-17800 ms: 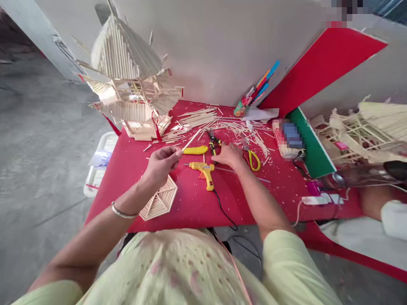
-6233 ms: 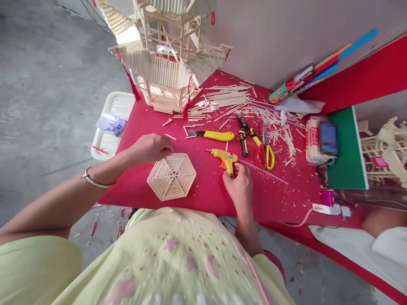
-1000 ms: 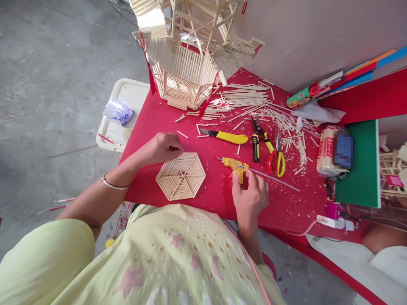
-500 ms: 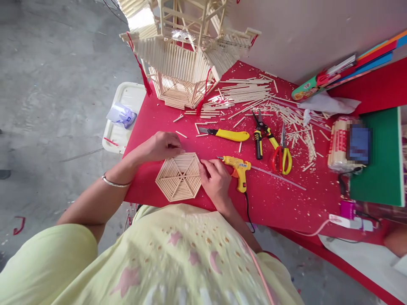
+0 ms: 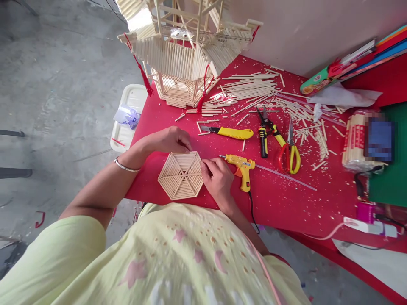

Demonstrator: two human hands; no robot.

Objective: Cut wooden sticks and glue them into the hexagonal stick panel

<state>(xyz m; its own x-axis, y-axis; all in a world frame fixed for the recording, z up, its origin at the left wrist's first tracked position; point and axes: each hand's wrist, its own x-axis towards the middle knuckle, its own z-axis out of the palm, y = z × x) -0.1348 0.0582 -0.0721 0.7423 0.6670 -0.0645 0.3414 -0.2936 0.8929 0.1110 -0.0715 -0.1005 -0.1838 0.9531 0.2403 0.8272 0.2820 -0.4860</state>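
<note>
A flat hexagonal panel of thin wooden sticks lies on the red tabletop close to my body, its sticks set in triangular sections around the centre. My left hand is at its far edge, fingers curled and pressed together at the rim; the fingertips are partly hidden. At the panel's right corner, my right hand pinches the edge between thumb and fingers. Just right of that hand lies a yellow glue gun with a clear glue stick out its back. Beyond the panel rests a yellow utility knife.
A tall stick-built pavilion model with red tassels stands at the back left. Cutting pliers, scissors and loose sticks lie to the right. A wrapped stick bundle and power strip sit farther right.
My left hand has slid a little to the right along the panel's far edge. The panel has turned slightly. My right hand stays at its corner, and the view has shifted a little.
</note>
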